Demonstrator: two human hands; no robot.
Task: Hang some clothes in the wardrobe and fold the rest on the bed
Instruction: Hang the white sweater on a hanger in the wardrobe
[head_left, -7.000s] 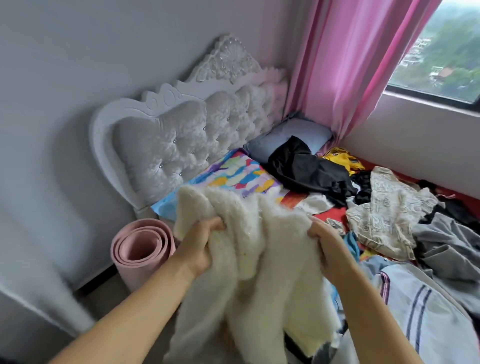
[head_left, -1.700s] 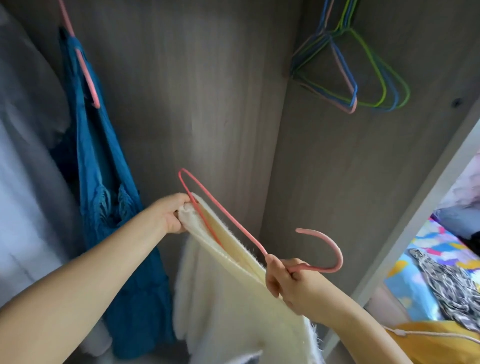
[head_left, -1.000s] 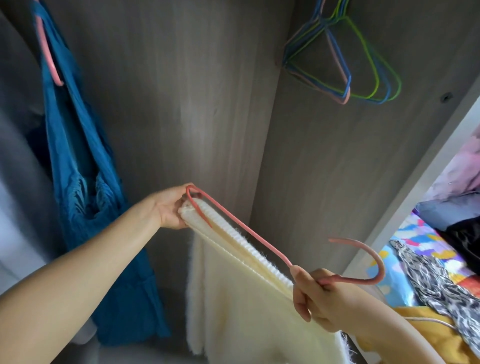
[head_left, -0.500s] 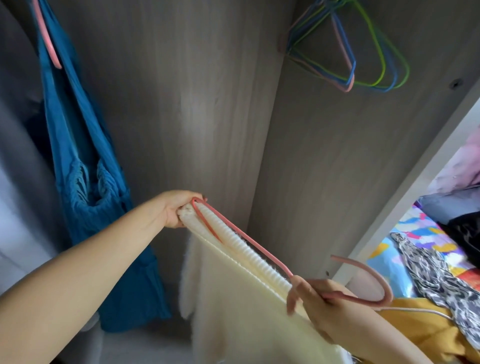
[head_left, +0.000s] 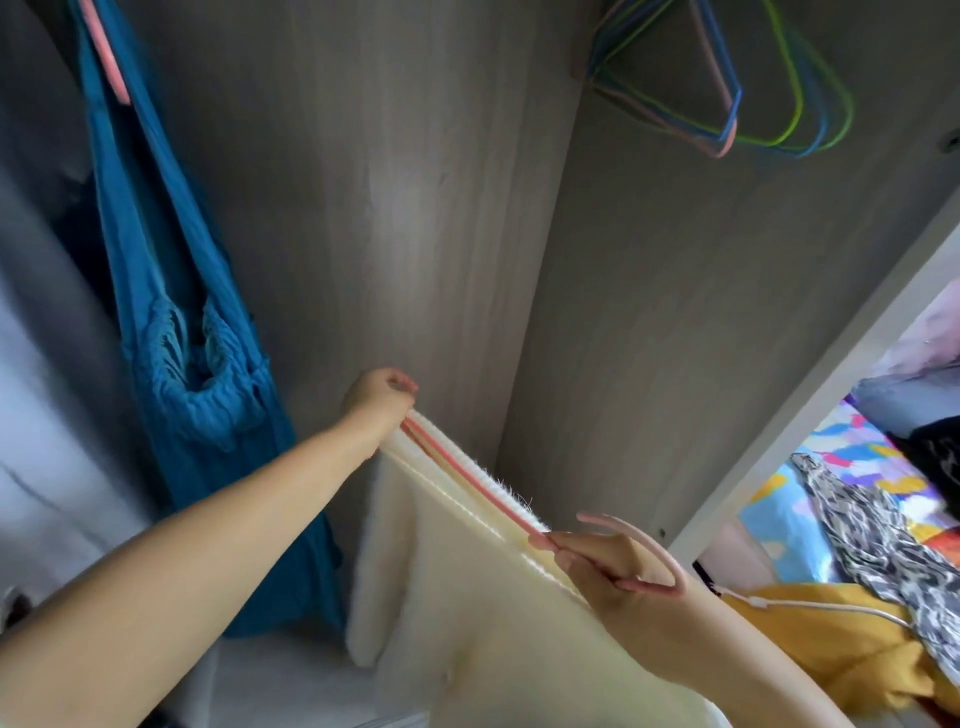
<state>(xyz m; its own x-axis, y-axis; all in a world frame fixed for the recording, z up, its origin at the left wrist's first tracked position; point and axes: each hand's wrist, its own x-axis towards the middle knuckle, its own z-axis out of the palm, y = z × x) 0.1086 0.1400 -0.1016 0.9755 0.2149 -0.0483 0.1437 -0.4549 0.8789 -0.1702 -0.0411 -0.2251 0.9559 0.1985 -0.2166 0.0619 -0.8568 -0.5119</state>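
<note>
A cream fuzzy sweater (head_left: 467, 613) fills the lower centre of the frame, its ribbed edge stretched along a pink hanger (head_left: 483, 483) that slants from centre down to the right. The hanger's hook (head_left: 660, 551) curls at lower right. The grey wood wardrobe (head_left: 395, 208) rises behind them.

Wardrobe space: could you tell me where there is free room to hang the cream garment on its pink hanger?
The widest gap lies between the blue dress on the left and the bunch of empty hangers at upper right, in front of the bare back panel. The far left is crowded with hanging clothes.
</note>
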